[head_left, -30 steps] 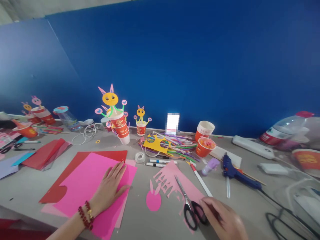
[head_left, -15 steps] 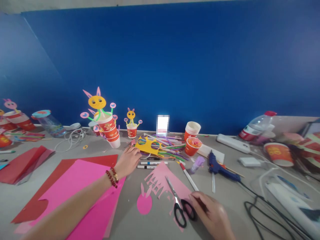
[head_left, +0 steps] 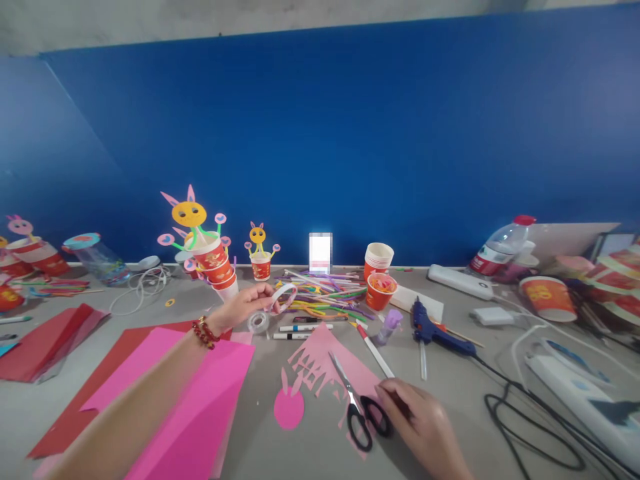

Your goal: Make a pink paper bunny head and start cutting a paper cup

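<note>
My left hand point(head_left: 246, 303) pinches a white ring-shaped roll of tape point(head_left: 284, 298) above the table, in front of the pile of pipe cleaners point(head_left: 340, 285). Below it lies a second, clear tape roll point(head_left: 258, 323). My right hand point(head_left: 417, 417) rests closed on the table beside the black handles of the scissors point(head_left: 354, 407); whatever its fingertips may hold is hidden. The scissors lie with their blades over a cut light-pink sheet point(head_left: 327, 350). To their left is a bright-pink rabbit-head cutout point(head_left: 289, 407) with two ears.
Pink sheets point(head_left: 200, 413) lie under my left forearm. Stacked red cups with a rabbit figure point(head_left: 210, 257) stand behind. Markers point(head_left: 300, 327), a glue stick point(head_left: 390, 327) and a blue glue gun point(head_left: 435, 333) lie around the middle and right. The glue gun's black cable point(head_left: 515, 413) loops at right.
My left hand has lifted from the yellow cut-out paper and now holds the tape roll. That yellow sheet no longer shows over the pipe cleaners, and a clear tape roll is visible. My right hand stays put.
</note>
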A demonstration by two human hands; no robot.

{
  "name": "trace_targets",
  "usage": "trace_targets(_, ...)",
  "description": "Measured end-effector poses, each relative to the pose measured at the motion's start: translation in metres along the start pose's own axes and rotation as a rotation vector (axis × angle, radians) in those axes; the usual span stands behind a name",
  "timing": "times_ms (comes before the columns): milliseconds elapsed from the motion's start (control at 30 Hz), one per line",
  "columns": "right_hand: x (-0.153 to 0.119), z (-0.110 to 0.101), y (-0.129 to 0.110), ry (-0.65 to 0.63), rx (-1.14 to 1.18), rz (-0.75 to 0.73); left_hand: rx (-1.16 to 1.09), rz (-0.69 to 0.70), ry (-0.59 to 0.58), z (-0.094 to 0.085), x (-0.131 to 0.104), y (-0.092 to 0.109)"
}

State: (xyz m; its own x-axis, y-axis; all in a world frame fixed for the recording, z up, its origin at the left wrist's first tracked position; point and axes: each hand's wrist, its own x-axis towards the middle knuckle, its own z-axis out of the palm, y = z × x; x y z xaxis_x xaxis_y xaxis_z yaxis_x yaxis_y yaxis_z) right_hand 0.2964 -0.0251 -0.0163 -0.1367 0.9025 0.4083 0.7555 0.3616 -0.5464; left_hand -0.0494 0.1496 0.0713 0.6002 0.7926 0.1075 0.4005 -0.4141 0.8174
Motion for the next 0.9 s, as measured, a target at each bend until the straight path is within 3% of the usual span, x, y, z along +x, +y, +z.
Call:
trace_targets(100, -0.001, 0.001, -0.001, -0.008, 0.017, -0.005, -0.164, 0.018, 0.076, 0.009, -0.006, 0.007)
trace_targets(233, 0.001, -0.004, -0.014, 0.026, 0.086, -0.007, -0.389, 0.044, 0.245, 0.037, -0.022, 0.020)
trace_targets(400, 0.024, -0.010, -0.061, 0.041, 0.225, -0.074, -0.190, 0.039, 0.272, 0.085, -0.050, 0.040)
trace_targets(500, 0.047, 0.002, -0.090, 0.016, 0.254, -0.136, -0.110, 0.063, 0.263, 0.106, -0.059, 0.048)
trace_targets(700, 0.067, 0.038, -0.104, 0.150, 0.307, -0.142, 0.068, 0.238, 0.319, 0.116, -0.065, 0.044)
trace_targets(800, 0.065, 0.045, -0.100, 0.206, 0.300, -0.124, 0.229, 0.353, 0.379, 0.119, -0.065, 0.035)
trace_targets(900, 0.064, 0.046, -0.099, 0.204, 0.322, -0.085, 0.284, 0.384, 0.405, 0.125, -0.065, 0.030)
